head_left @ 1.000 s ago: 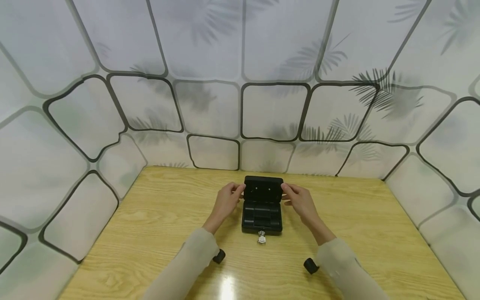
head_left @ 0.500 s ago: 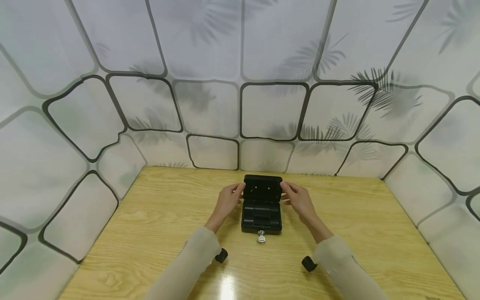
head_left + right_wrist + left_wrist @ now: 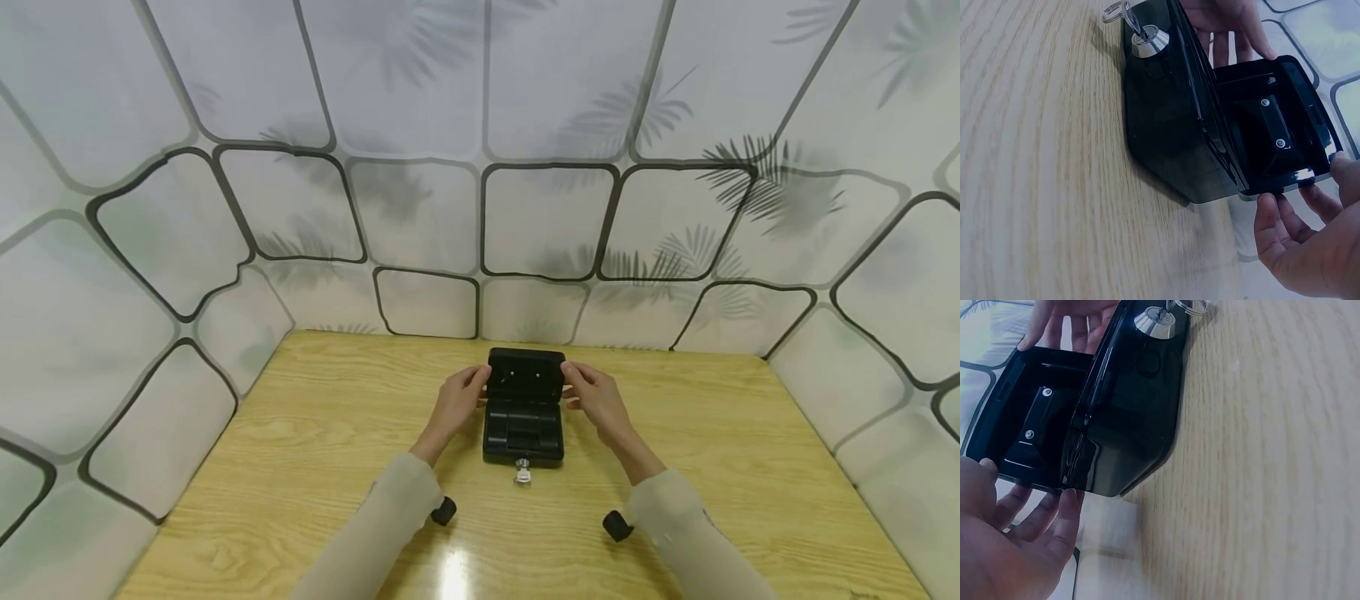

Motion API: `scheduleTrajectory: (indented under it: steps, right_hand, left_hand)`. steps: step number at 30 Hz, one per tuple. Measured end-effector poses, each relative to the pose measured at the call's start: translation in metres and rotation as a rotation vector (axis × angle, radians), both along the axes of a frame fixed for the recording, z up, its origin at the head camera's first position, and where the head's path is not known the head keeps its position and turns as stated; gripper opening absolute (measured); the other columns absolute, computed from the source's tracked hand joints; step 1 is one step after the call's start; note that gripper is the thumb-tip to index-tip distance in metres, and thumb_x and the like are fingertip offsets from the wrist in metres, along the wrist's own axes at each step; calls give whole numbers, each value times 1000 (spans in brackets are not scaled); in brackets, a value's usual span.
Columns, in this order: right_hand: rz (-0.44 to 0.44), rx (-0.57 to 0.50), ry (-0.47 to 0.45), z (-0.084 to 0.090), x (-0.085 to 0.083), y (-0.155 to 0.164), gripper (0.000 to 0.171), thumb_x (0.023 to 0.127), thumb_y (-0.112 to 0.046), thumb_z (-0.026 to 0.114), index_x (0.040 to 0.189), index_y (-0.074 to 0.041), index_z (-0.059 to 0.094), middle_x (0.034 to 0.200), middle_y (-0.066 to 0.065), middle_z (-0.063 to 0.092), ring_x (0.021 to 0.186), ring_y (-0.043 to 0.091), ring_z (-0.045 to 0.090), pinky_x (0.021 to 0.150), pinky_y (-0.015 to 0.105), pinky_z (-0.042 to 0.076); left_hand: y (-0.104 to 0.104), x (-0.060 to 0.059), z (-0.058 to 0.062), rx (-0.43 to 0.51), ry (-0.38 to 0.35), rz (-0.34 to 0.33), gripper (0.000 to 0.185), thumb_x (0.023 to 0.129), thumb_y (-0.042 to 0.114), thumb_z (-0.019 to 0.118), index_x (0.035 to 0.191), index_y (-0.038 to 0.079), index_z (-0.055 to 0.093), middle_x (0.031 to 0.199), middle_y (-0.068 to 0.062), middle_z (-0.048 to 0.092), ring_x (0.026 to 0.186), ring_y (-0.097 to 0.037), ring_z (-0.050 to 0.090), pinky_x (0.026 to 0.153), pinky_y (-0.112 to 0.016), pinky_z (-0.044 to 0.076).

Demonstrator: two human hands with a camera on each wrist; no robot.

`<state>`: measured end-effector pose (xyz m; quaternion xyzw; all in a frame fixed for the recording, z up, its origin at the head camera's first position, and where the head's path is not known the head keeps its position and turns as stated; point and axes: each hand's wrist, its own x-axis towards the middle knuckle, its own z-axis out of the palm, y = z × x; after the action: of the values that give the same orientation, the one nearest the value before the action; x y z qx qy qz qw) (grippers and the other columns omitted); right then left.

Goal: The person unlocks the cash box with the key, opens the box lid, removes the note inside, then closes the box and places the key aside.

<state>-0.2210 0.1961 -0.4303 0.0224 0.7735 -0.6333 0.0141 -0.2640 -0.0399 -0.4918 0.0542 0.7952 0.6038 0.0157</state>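
A small black cash box [image 3: 523, 429] sits on the table with its lid [image 3: 525, 373] raised. Two screw heads show on the lid's inner face. My left hand [image 3: 454, 404] holds the lid's left edge, thumb at the front and fingers behind. On the opposite edge my right hand [image 3: 602, 404] grips the lid the same way. From the lock [image 3: 1149, 42] on the box's front a key with a ring [image 3: 1124, 12] sticks out. Both wrist views show fingers curled against the lid's side, the left hand [image 3: 1016, 537] and the right hand [image 3: 1310, 244].
The box rests on a wood-grain table [image 3: 315, 517]. Behind and on both sides stands a pale patterned curtain or wall [image 3: 420, 217]. A black wrist device shows beneath each sleeve [image 3: 390, 517].
Both hands stay on the lid's edges. The lid, box and hands show hardly any movement; the forearms shift slightly inward.
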Motion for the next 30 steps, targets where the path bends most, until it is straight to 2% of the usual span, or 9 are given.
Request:
scheduleTrajectory:
  steps: [7, 11, 16, 22, 26, 30]
  right_hand:
    - [-14, -7, -10, -2, -2, 0, 46, 110, -24, 53, 142, 10, 55, 124, 32, 63, 111, 50, 61, 91, 53, 59]
    - [-22, -21, -11, -17, -12, 5, 48, 110, -26, 53, 143, 9, 54, 125, 31, 63, 109, 47, 62, 90, 52, 59]
    - [-22, -24, 1, -37, -19, 11, 54, 108, -31, 57, 147, 6, 51, 135, 30, 59, 109, 41, 64, 88, 46, 61]
    - [-6, 34, 18, -45, -12, 13, 53, 107, -31, 60, 144, 7, 54, 137, 29, 60, 108, 38, 66, 87, 44, 61]
    - [-4, 67, 41, -48, -6, 15, 46, 107, -27, 61, 138, 7, 59, 128, 26, 65, 104, 36, 68, 85, 45, 62]
    - [-3, 92, 69, -47, 2, 16, 38, 105, -19, 64, 131, 9, 64, 117, 25, 69, 100, 36, 68, 79, 40, 63]
  left_hand:
    - [-2, 0, -4, 13, 25, -37, 39, 109, 20, 56, 139, -4, 60, 125, -24, 68, 93, -30, 73, 78, -36, 64]
    - [-3, 1, -5, 14, 29, -51, 36, 108, 12, 57, 140, -5, 59, 127, -25, 67, 93, -29, 73, 78, -34, 64]
    - [-3, 2, -5, 4, 21, -50, 36, 107, 8, 57, 141, -3, 59, 129, -26, 66, 95, -31, 72, 80, -35, 63]
    - [-2, 2, -5, -1, 21, -44, 35, 106, 4, 57, 140, -4, 59, 129, -27, 65, 98, -33, 72, 80, -35, 63]
    - [-2, 2, -6, 1, 28, -43, 35, 105, 2, 57, 140, -5, 59, 128, -28, 65, 97, -33, 72, 79, -35, 64]
    - [-1, 2, -7, 2, 29, -42, 35, 105, 2, 57, 140, -5, 59, 128, -28, 65, 96, -32, 73, 78, -35, 64]
